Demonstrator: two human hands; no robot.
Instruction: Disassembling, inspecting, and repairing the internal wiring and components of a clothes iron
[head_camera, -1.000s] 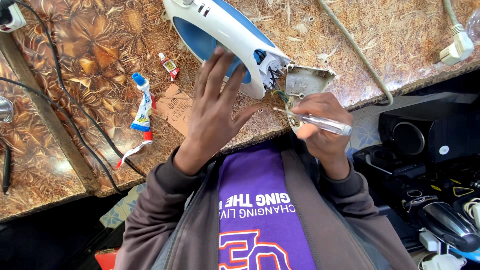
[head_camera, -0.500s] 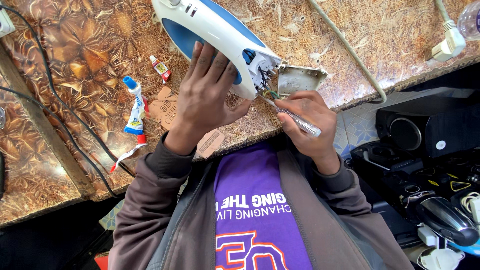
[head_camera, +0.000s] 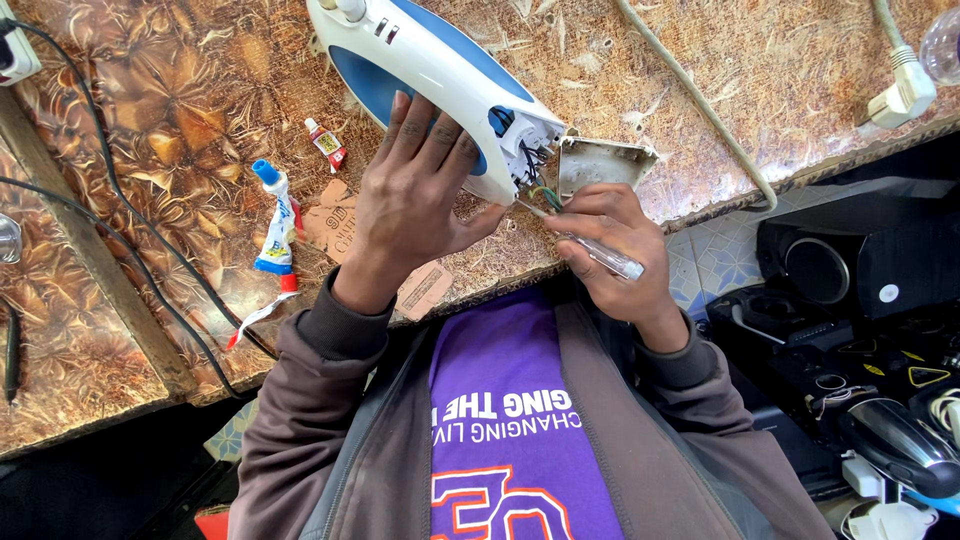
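Right hand (head_camera: 618, 250) grips clear-handled screwdriver (head_camera: 590, 250), tip angled up-left into white-and-blue plastic clothes iron's (head_camera: 440, 70) open rear; left hand (head_camera: 415, 200) presses flat, steadying it.

At upper centre the iron (head_camera: 440, 75) is white with blue panels. The tabletop (head_camera: 180, 110) across the frame's upper half shows a brown-gold leaf pattern. The lower-centre shirt (head_camera: 500, 400) is purple with white and orange lettering.

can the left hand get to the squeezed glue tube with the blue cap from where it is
Probably yes. The left hand rests on the iron, and the glue tube lies on the bare tabletop just beside it with nothing between. It would have to let go of the iron.
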